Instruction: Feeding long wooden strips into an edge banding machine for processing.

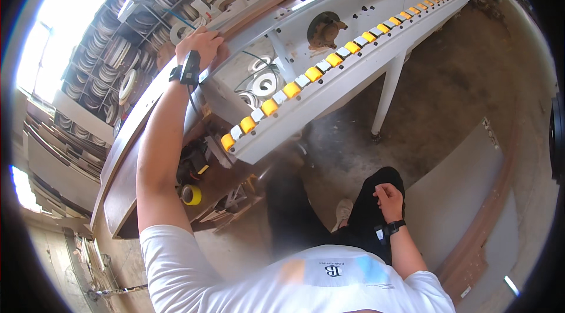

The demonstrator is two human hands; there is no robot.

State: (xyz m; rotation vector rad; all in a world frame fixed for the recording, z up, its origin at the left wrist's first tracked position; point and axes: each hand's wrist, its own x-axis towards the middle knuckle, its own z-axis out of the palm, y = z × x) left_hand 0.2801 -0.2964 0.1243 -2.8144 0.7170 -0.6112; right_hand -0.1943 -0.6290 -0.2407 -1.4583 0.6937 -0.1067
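My left hand (201,47) is stretched out to the machine's bed, its fingers curled at the near end of a reddish-brown strip of board (250,23). The fingertips are partly hidden. Just right of that hand, the machine's pale grey frame (329,86) carries a long row of yellow and white rollers (292,90). White rolls of edge banding (265,84) lie inside the frame below the hand. My right hand (389,201) hangs over my right thigh, its fingers loosely curled with nothing visible in them.
A rack of edge-banding rolls (109,60) stands at the left. Below the curved brown tabletop (125,195) sits a yellow tape roll (191,195). A machine leg (388,95) reaches the floor. A large pale panel (462,177) and brown strips (491,213) lie at the right.
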